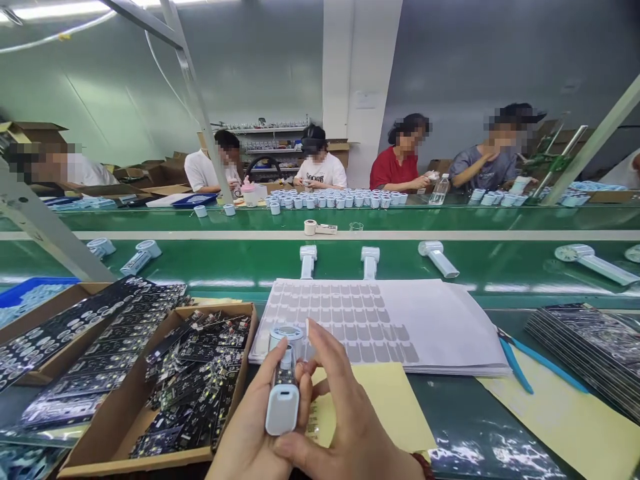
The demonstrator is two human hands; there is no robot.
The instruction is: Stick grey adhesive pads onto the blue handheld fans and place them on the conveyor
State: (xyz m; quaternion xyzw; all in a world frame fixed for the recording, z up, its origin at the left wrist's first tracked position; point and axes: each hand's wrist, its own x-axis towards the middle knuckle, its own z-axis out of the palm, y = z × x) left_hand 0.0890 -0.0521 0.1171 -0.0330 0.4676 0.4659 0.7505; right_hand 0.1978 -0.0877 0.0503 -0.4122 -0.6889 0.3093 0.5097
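A light-blue handheld device (283, 408) with a round head, an exposed circuit board in its handle and a grey end with a small slot is held upright near the front middle. My left hand (257, 417) is wrapped round it from the left, thumb along its handle. From the right, my right hand (345, 407) touches its lower end with the thumb; the index finger is raised beside the round head. Just beyond lies a white sheet (425, 320) with rows of grey stickers (345, 327).
A cardboard box (125, 427) of circuit boards stands at left. Blue-handled pliers (520, 367) and stacked boards (590, 340) lie at right, yellow paper (395, 407) in front. White devices (370, 261) rest on the green conveyor (240, 257). Several people sit beyond.
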